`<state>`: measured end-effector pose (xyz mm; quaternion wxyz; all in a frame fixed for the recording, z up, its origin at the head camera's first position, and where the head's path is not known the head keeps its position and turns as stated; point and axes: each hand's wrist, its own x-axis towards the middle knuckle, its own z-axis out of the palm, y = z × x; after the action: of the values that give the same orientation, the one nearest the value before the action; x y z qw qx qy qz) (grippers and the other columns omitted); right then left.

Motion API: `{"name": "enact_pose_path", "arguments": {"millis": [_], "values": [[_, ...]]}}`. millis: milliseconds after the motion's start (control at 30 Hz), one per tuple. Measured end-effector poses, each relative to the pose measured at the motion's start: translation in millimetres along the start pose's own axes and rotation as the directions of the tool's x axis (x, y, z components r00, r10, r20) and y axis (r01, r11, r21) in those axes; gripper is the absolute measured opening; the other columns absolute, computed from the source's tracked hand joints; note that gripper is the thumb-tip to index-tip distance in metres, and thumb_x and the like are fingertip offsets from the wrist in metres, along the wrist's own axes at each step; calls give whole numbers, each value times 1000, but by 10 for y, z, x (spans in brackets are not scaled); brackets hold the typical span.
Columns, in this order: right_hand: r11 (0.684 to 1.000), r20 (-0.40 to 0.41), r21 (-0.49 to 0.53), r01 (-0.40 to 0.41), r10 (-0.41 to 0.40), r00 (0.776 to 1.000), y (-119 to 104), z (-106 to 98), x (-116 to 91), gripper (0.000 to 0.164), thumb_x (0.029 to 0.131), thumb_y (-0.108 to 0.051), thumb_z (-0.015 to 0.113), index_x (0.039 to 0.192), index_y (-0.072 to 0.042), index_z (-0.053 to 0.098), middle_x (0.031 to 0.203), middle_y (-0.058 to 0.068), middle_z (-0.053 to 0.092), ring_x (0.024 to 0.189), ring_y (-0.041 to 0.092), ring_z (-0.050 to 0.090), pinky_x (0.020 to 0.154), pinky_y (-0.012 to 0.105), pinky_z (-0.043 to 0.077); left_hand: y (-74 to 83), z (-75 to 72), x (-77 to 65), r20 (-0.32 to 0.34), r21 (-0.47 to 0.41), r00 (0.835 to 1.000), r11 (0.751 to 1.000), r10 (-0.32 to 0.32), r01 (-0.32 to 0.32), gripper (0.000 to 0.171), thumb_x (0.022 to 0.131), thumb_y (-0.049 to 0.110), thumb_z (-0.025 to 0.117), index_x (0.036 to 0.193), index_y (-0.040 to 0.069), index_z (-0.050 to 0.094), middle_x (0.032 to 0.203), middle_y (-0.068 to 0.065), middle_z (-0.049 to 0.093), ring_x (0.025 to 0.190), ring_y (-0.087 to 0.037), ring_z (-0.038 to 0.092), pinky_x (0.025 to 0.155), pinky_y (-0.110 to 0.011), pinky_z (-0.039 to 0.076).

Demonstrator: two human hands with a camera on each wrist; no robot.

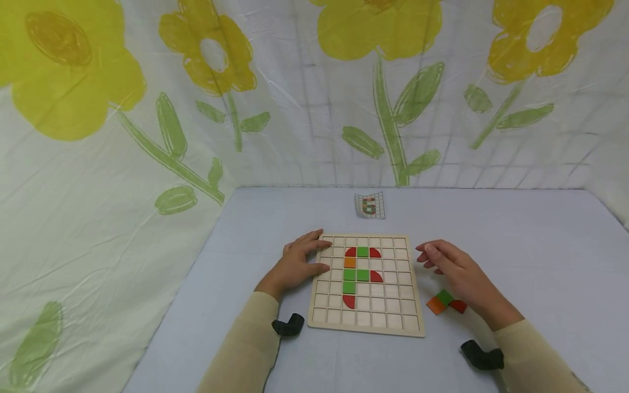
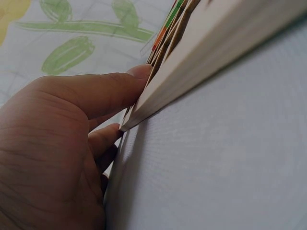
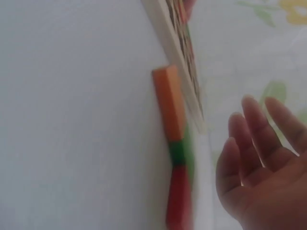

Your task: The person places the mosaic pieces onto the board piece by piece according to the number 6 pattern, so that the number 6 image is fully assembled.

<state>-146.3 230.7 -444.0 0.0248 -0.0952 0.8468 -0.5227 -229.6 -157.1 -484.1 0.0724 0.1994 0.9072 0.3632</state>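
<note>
A wooden grid board [image 1: 366, 317] lies flat on the table, holding several green squares, red quarter-circles and one orange square [image 1: 350, 262]. My left hand [image 1: 295, 263] rests at the board's left edge; its thumb touches the rim and its fingers are spread over the upper left side. To the right of the board, my right hand [image 1: 454, 267] hovers with loose fingers and holds nothing. Below it lie a loose orange block [image 3: 169, 103], a green block [image 3: 177, 152] and a red quarter-circle block [image 3: 178, 199], close together.
Behind the board lies a small pattern card [image 1: 360, 210] with a printed grid and coloured shapes. Black devices [image 1: 289, 325] are strapped at both wrists. A white curtain [image 1: 295, 147] painted with yellow flowers hangs past the table's back edge.
</note>
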Motion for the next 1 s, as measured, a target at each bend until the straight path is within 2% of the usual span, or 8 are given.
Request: {"name": "enact_pose_path", "arguments": {"millis": [433,600,833,1000], "values": [[1000,-7,8,2,-2,1000,220,-137,-121,44,119,-33,47,140,2,64,124,15,70,109,26,64,90,23,52,11,-11,-5,6,3,1000,1000,3,-3,60,95,36,86,151,25,68,174,9,34,162,-18,21,125,-49,12],[1000,16,-17,-13,13,1000,317,-156,-149,42,118,-33,50,142,-2,64,126,11,70,111,19,66,92,21,51,24,-12,-9,8,4,1000,1000,5,-5,60,95,36,85,151,25,67,174,8,34,162,-18,22,126,-50,11],[1000,80,21,0,-1,997,354,-182,-174,36,113,-27,63,141,-3,65,131,10,71,116,17,66,95,21,51,8,-9,-8,4,20,1000,1000,12,-12,61,95,35,85,152,25,66,174,7,35,162,-18,21,126,-49,11],[999,158,-36,8,-3,987,375,-220,-192,38,103,-26,79,136,-10,70,132,3,70,121,18,64,97,24,50,-2,-1,-3,6,11,1000,1000,18,-19,60,95,34,85,151,25,67,174,6,35,162,-18,21,126,-49,11]]}}
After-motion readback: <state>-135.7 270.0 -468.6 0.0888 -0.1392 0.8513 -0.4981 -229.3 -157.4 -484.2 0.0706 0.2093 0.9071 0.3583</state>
